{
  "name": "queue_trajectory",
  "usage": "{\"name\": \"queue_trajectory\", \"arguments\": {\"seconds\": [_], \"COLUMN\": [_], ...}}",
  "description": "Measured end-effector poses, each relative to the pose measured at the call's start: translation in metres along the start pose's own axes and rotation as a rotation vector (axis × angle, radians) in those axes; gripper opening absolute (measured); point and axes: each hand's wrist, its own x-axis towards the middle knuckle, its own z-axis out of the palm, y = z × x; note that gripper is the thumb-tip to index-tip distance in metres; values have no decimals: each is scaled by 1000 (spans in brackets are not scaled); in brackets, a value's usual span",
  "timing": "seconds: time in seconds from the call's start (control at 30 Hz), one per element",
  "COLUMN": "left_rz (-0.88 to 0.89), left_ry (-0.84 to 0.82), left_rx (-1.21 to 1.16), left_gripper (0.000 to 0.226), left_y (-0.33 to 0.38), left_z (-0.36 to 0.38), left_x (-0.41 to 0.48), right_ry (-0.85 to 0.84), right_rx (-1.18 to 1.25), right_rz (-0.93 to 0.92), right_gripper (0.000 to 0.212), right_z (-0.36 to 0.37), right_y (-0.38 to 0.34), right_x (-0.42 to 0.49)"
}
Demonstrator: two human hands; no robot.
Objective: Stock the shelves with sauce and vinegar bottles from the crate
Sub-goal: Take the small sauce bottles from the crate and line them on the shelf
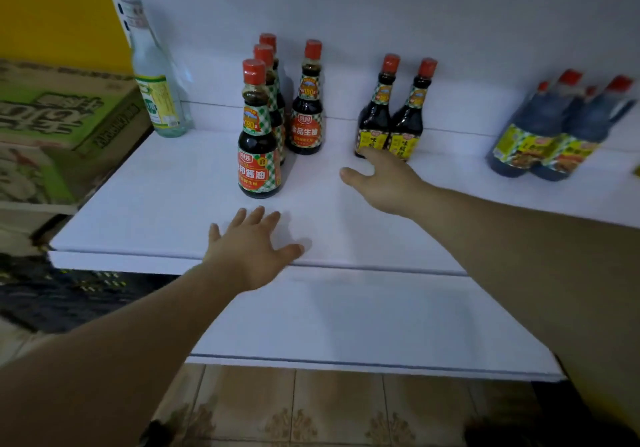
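On the white shelf (166,183) stand several dark sauce bottles with red caps. A row of three with red-and-green check labels has its front bottle (258,135) nearest me, and a fourth (306,100) stands beside them. Two yellow-labelled bottles (391,114) stand to the right. A clear vinegar bottle (156,72) stands at the far left. My left hand (249,249) lies flat with spread fingers on the shelf's front edge, holding nothing. My right hand (384,180) reaches out with straight fingers, its fingertips at the base of the yellow-labelled bottles.
Several blue-tinted bottles with yellow labels (561,128) stand at the far right of the shelf. Cardboard boxes (62,114) are stacked left of the shelf. A lower white shelf (346,325) juts out beneath, above a tiled floor (294,408).
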Motion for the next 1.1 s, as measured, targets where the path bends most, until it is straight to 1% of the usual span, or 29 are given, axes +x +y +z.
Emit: {"name": "queue_trajectory", "arguments": {"seconds": [0.1, 0.23, 0.37, 0.47, 0.53, 0.6, 0.67, 0.73, 0.8, 0.87, 0.9, 0.97, 1.0, 1.1], "left_rz": [188, 400, 591, 693, 729, 754, 806, 817, 815, 809, 794, 777, 773, 791], "left_ry": [-53, -149, -236, -312, -399, -495, -552, -622, -677, -721, -753, -802, -815, -848], "left_rx": [-20, -43, -4, 14, 38, 62, 88, 94, 148, 231, 278, 398, 438, 519], "left_gripper": [82, 81, 80, 80, 83, 93, 98, 97, 102, 115, 111, 87, 81, 79], "left_y": [44, 117, 201, 261, 296, 329, 360, 386, 408, 428, 438, 454, 462, 484], "left_z": [3, 19, 65, 116, 155, 193, 228, 263, 299, 335, 350, 383, 399, 445], "left_x": [-32, -63, -85, -100, -114, -131, -150, -167, -178, -184, -188, -195, -200, -209], "right_ry": [36, 86, 152, 203, 217, 188, 172, 151, 107, 69, 47, -12, -37, -78], "right_rx": [-45, -58, -46, 20, 39, 64, 111, 131, 161, 250, 299, 384, 425, 513], "right_rz": [52, 191, 341, 473, 556, 632, 697, 751, 833, 918, 957, 1018, 1035, 1070], "right_gripper": [73, 70, 65, 65, 66, 66, 61, 57, 64, 68, 68, 68, 69, 73], "right_z": [-26, -65, -95, -101, -101, -99, -95, -88, -78, -65, -59, -44, -37, -15], "right_y": [23, 75, 149, 213, 256, 297, 337, 377, 414, 450, 466, 496, 510, 550], "right_x": [-55, -128, -200, -257, -298, -342, -389, -434, -473, -506, -522, -550, -563, -591]}}
